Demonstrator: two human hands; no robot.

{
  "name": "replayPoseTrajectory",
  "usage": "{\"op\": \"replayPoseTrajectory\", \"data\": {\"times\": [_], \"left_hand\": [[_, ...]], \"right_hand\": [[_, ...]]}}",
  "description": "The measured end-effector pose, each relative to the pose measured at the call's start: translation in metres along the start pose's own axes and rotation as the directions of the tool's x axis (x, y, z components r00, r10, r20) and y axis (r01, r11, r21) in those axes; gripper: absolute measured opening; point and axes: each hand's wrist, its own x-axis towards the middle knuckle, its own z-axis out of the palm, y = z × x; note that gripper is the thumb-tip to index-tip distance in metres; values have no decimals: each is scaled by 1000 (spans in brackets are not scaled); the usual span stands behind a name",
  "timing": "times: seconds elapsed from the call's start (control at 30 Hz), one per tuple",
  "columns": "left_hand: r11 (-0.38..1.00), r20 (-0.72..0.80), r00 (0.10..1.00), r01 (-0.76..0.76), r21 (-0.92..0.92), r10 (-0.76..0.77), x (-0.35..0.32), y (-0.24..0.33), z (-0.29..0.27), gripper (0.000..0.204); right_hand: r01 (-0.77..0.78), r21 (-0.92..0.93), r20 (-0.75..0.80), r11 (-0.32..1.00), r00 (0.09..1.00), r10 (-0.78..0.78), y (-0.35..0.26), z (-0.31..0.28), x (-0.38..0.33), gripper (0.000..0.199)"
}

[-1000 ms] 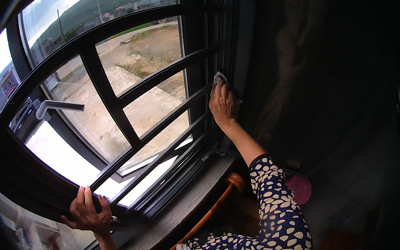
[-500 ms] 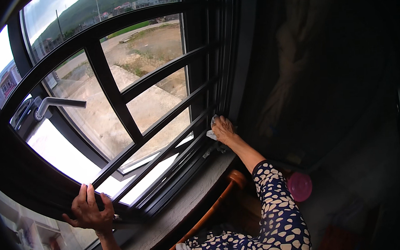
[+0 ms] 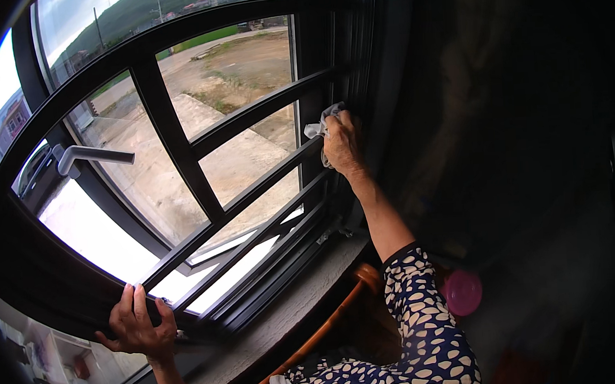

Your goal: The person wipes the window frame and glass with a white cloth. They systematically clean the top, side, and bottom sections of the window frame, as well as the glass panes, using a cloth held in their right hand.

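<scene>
Head view looked down on you at the window: your right hand [image 3: 342, 143] was up against the dark upright frame [image 3: 310, 87], fingers closed round a pale grey cloth [image 3: 320, 124], and a bunched corner of it poked out to the left of your knuckles. The cloth sat pressed on the frame just where a cross bar [image 3: 248, 118] met it, about midway up the pane. Your right arm ran up from the lower edge in a dark sleeve [image 3: 426, 325] dotted with cream. Down at the lower left, your left hand [image 3: 139, 331] was clamped on the curved bottom rail [image 3: 70, 302] of the sash, fingers curled over its top edge, thumb out to the left, nothing else in it. The two hands were well apart. A grey handle [image 3: 90, 156] stuck out on the left side of the sash. Below the window ran a stone sill [image 3: 293, 311], with an orange wooden chair back [image 3: 328, 323] just in front of it and a round pink lid [image 3: 462, 291] in the dark to the right of your elbow.
</scene>
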Motion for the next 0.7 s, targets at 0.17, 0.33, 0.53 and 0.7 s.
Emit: {"op": "replayPoseTrajectory", "data": {"times": [0.17,0.33,0.53,0.7], "left_hand": [[1000,-13,1000,14,16,-14,2,3,1,23],[999,-19,1000,20,-44,-21,1,4,4,23],[1000,-32,999,1,-3,-1,-1,0,3,26],[1000,-34,999,9,-29,-10,0,1,2,25]], "right_hand": [[78,325,90,943,990,-112,-20,-17,-8,27],[8,598,375,802,881,-288,-31,-53,-19,28],[178,-497,-416,849,810,-413,12,-107,69,29],[261,-572,-288,778,824,-488,39,-85,36,25]]}}
